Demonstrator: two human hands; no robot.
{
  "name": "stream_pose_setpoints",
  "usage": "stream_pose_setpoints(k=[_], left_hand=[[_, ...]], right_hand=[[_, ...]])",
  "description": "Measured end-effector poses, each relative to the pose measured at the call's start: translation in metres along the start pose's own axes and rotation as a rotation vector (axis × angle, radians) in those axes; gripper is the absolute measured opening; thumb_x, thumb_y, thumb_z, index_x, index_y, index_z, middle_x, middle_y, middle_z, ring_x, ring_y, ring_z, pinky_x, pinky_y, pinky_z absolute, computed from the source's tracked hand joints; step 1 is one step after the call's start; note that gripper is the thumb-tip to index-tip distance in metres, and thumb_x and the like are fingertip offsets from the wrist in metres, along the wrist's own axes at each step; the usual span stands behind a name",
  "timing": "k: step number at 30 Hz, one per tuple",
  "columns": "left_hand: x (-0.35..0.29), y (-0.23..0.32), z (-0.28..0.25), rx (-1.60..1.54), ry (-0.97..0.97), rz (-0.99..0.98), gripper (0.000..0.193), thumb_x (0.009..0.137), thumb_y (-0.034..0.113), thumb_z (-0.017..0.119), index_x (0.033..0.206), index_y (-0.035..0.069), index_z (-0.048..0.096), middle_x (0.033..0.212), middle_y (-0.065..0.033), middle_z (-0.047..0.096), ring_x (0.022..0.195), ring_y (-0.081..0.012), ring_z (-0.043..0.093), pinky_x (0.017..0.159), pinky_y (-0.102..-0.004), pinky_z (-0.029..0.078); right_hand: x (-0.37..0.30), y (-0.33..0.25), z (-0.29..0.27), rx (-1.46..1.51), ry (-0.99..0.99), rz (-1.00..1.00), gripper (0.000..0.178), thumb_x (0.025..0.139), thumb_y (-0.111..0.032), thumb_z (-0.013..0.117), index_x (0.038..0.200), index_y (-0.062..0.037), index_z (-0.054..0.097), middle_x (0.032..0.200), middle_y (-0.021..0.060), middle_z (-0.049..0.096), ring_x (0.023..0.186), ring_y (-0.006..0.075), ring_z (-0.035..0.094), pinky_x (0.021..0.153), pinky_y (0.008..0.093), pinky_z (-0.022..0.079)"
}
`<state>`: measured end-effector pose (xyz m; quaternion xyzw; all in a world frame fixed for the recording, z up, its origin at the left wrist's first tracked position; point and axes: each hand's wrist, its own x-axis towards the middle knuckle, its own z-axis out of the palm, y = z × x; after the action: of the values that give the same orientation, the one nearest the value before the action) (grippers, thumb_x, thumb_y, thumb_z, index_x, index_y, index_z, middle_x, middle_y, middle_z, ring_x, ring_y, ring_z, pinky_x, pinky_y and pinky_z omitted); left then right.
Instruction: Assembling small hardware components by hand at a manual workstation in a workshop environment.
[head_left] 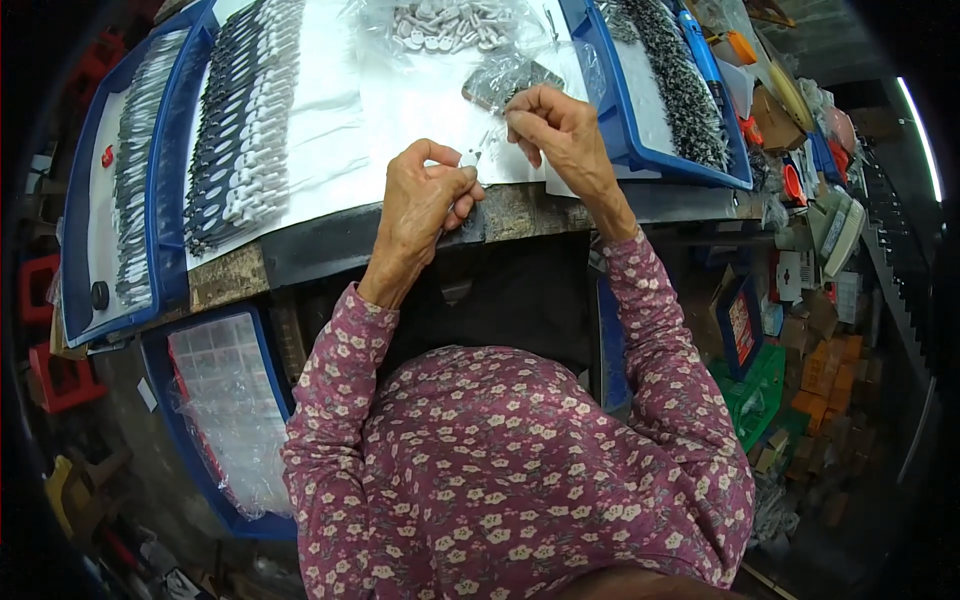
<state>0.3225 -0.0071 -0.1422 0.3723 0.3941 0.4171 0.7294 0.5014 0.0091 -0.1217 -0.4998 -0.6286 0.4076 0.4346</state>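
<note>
My left hand (pixel 425 200) is closed over the front edge of the table. Between its thumb and fingers is a small white plastic part (pixel 468 159) with a thin metal-looking end. To the right of it, my right hand (pixel 562 135) is raised, thumb and fingertips pinched together. What they hold, if anything, is too small to make out. Just beyond that hand lies a dark flat block (pixel 490 88), partly under clear plastic. Farther back, a clear plastic bag holds several small pale parts (pixel 447 27).
Long rows of black and white parts (pixel 245 120) lie on white sheeting at left. Beside them stands a blue tray (pixel 165 200); another blue tray (pixel 625 125) with dark bristly rows stands at right. Below the table, a blue bin (pixel 165 400) holds a clear compartmented tray. Boxes and clutter fill the right side.
</note>
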Motion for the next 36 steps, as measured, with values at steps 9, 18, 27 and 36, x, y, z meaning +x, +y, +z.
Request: stream_pose_setpoints(k=[9, 18, 27, 36], left_hand=[[-0.003, -0.003, -0.008, 0.091, -0.004, 0.025, 0.014, 0.078, 0.002, 0.055, 0.087, -0.001, 0.045, 0.065, -0.0097, 0.058, 0.046, -0.0068, 0.048, 0.036, -0.0155, 0.034], [-0.004, -0.003, -0.005, 0.090, 0.032, 0.060, 0.012, 0.075, 0.000, 0.055, 0.084, -0.002, 0.046, 0.060, -0.0078, 0.057, 0.043, -0.0061, 0.046, 0.035, -0.0161, 0.033], [-0.002, -0.009, -0.005, 0.210, 0.089, 0.132, 0.010, 0.075, 0.000, 0.055, 0.079, -0.002, 0.046, 0.056, -0.0075, 0.057, 0.044, -0.0078, 0.049, 0.038, -0.0196, 0.036], [-0.003, -0.016, -0.006, 0.371, 0.175, 0.288, 0.008, 0.073, -0.001, 0.053, 0.076, -0.003, 0.046, 0.054, -0.0088, 0.056, 0.047, -0.0111, 0.052, 0.042, -0.0245, 0.040]], right_hand=[[-0.016, 0.003, 0.030, -0.139, -0.098, -0.118, 0.009, 0.082, -0.009, 0.056, 0.084, 0.0004, 0.056, 0.067, -0.0009, 0.053, 0.057, 0.0029, 0.047, 0.047, 0.0173, 0.037], [-0.016, 0.005, 0.034, -0.206, -0.074, -0.138, 0.007, 0.082, -0.007, 0.055, 0.085, 0.0002, 0.055, 0.068, -0.0011, 0.053, 0.058, 0.0034, 0.047, 0.049, 0.0179, 0.038], [-0.020, 0.005, 0.041, -0.251, -0.014, -0.144, 0.006, 0.083, -0.005, 0.052, 0.085, 0.0001, 0.052, 0.065, -0.0007, 0.052, 0.056, 0.0029, 0.045, 0.047, 0.0177, 0.036], [-0.023, 0.008, 0.054, -0.196, 0.066, -0.118, 0.005, 0.083, -0.003, 0.053, 0.083, 0.0012, 0.051, 0.063, 0.0008, 0.053, 0.055, 0.0038, 0.048, 0.047, 0.0184, 0.038]])
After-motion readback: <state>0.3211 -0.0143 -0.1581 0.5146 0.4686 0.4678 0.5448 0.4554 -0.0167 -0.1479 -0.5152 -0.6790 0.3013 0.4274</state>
